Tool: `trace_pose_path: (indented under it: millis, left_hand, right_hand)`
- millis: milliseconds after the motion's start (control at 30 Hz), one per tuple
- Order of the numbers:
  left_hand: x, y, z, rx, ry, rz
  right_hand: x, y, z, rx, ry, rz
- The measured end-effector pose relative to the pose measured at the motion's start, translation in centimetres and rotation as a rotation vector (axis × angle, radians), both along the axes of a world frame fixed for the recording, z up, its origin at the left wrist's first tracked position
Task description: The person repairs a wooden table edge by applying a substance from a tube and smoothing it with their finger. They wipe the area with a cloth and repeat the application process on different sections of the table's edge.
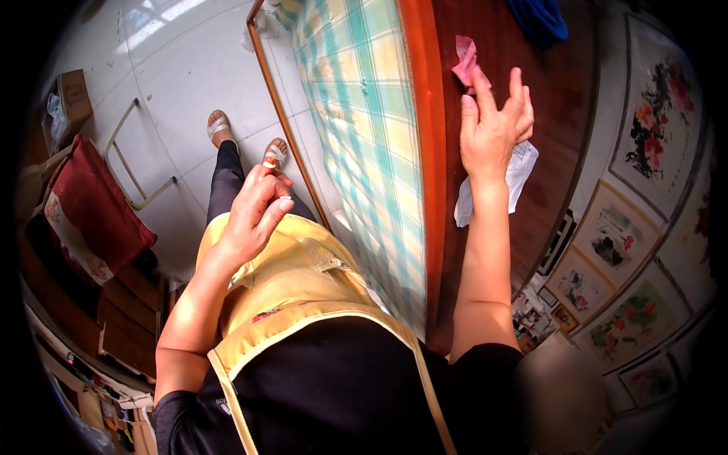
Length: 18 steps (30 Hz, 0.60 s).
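Note:
My right hand (494, 129) is over the dark red-brown tabletop (557, 98), its fingers apart. The index fingertip reaches the lower end of a crumpled pink piece of cloth or paper (465, 54). Under my right wrist lies a crumpled white sheet (523, 176), partly hidden by the forearm. In front of my yellow apron (296, 265), my left hand (256, 208) is closed. A small thing with an orange and white end (270, 162) pokes out above its fingers; the rest of it is hidden, so its kind is unclear.
A blue cloth (540, 21) lies at the table's far end. Checked yellow-green fabric (364, 121) hangs along the table's left side, beside a thin brown rail (274, 95). At left stand a chair with a red cover (98, 208) and a cardboard box (73, 102). Framed pictures (618, 235) are at right.

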State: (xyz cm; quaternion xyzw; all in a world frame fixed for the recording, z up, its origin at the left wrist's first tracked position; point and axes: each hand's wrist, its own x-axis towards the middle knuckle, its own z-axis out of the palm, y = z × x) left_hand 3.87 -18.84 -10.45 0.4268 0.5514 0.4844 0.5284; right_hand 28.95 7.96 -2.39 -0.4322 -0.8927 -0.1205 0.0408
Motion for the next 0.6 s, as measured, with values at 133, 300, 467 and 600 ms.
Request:
trace_pose_path:
  millis: [133, 300, 467, 600]
  left_hand:
    - [-0.2, -0.1, 0.1, -0.028, -0.01, -0.023]
    - [-0.2, -0.3, 0.0, -0.053, -0.004, -0.034]
    - [-0.1, -0.2, 0.0, -0.048, -0.012, -0.046]
    - [0.0, -0.1, 0.3, -0.05, -0.021, -0.043]
  right_hand:
    - [0.7, 0.2, -0.5, 0.016, -0.068, -0.051]
    - [-0.8, -1.1, 1.3, -0.056, 0.242, 0.011]
    - [-2.5, -3.0, 2.3, -0.127, 0.297, 0.178]
    - [-2.7, -3.5, 2.1, -0.094, 0.186, 0.229]
